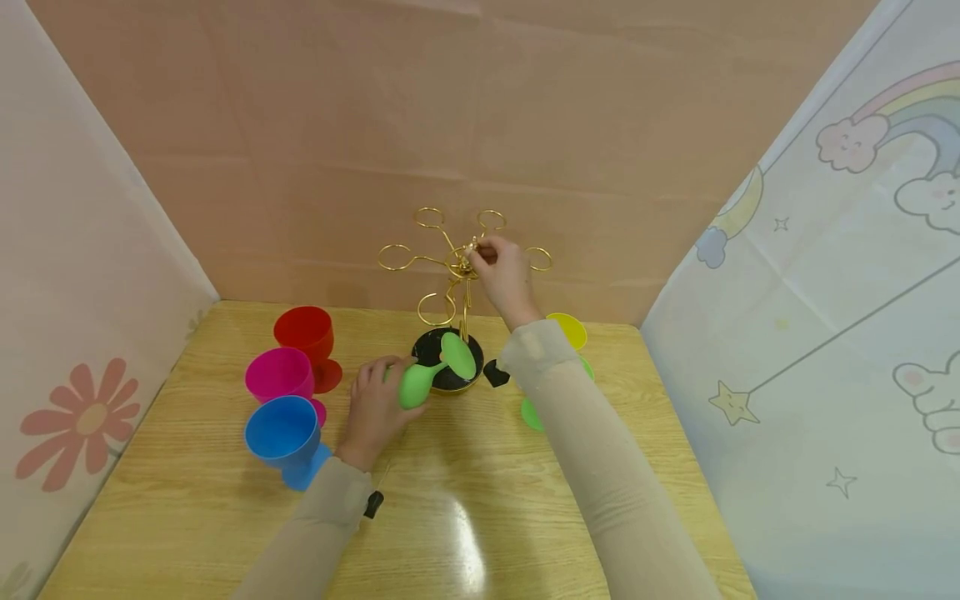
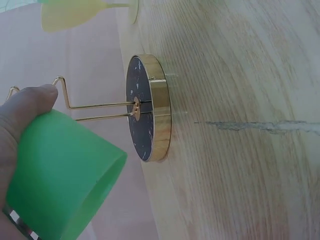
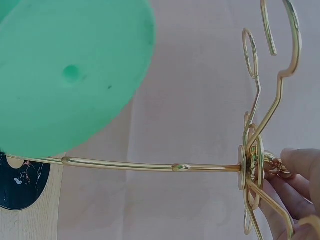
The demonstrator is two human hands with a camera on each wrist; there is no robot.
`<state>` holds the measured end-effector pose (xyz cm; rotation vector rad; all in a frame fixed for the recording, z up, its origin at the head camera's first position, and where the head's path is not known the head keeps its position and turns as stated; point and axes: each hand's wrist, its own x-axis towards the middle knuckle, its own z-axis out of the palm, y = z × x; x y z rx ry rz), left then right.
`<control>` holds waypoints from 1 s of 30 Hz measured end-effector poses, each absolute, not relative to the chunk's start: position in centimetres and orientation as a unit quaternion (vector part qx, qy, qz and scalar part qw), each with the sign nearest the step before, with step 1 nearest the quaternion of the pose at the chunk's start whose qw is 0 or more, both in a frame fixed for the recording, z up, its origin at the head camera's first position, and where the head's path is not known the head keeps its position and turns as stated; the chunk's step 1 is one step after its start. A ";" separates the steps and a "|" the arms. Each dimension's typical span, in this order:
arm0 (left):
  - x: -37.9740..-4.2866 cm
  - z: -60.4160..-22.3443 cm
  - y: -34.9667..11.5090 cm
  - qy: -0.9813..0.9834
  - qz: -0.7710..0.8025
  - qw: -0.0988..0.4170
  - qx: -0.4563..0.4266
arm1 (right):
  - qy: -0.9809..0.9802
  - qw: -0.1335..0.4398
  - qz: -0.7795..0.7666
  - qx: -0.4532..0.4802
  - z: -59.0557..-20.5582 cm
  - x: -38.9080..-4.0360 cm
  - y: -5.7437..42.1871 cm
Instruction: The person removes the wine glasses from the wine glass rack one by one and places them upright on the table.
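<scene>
My left hand (image 1: 375, 412) holds a green plastic goblet (image 1: 416, 385) by its bowl. The goblet is tilted upside down, its round foot raised in front of the rack's base and its mouth facing down in the left wrist view. A gold wire goblet rack (image 1: 459, 268) with several ring arms stands on a round black base (image 2: 160, 100) with a gold rim. At its top, my right hand (image 1: 508, 279) pinches the gold knob (image 3: 272, 162) between thumb and fingers. The goblet's foot (image 3: 75, 90) hides part of the rack's pole in the right wrist view.
On the left of the wooden table (image 1: 187, 500) stand a red goblet (image 1: 306, 329), a pink goblet (image 1: 279, 375) and a blue goblet (image 1: 283, 433). A yellow goblet (image 1: 567, 331) and another green goblet (image 1: 532, 414) stand right, partly behind my sleeve. A draped wall (image 1: 315, 167) rises behind.
</scene>
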<state>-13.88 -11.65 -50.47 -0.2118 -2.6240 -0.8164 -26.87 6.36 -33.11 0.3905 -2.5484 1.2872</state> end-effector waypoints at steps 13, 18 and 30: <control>-13.9 -50.0 -11.4 -0.944 -0.244 0.189 -0.120 | -0.879 0.135 0.435 0.140 -33.2 -26.9 6.4; -13.8 -49.6 -11.4 -0.940 -0.215 0.217 -0.150 | -0.879 0.140 0.434 0.142 -33.1 -26.8 6.3; -13.3 -49.1 -11.3 -0.956 -0.134 0.194 -0.176 | -0.872 0.128 0.451 0.139 -33.1 -26.8 6.6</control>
